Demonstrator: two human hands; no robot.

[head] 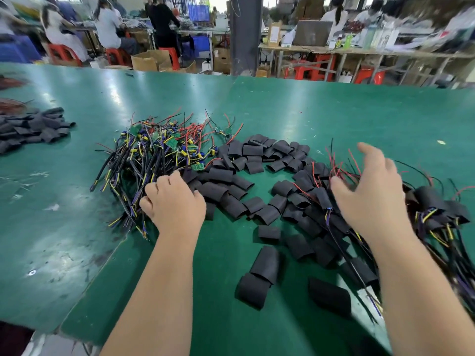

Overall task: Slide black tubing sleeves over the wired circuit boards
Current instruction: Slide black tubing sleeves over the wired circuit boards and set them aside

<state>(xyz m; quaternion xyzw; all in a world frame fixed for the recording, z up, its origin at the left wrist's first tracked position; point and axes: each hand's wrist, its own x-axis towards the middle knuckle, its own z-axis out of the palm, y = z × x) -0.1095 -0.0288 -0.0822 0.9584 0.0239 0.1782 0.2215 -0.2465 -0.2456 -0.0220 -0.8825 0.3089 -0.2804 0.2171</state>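
Currently in hand: choosing the next board and sleeve, I judge.
Left hand [174,201]: fingers curled down where the bare wired boards [159,155] meet the loose sleeves [221,176]; I cannot tell if it holds anything.
Right hand [370,196]: released, fingers spread, over the covered boards [434,204] at the right.
Next move: one board must come free from the tangled wires.
Sleeves: short, flat, matte black tubes, scattered across the middle of the green desk [77,227].

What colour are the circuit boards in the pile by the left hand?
Green; the circuit boards show best in the head view, beyond the left hand.
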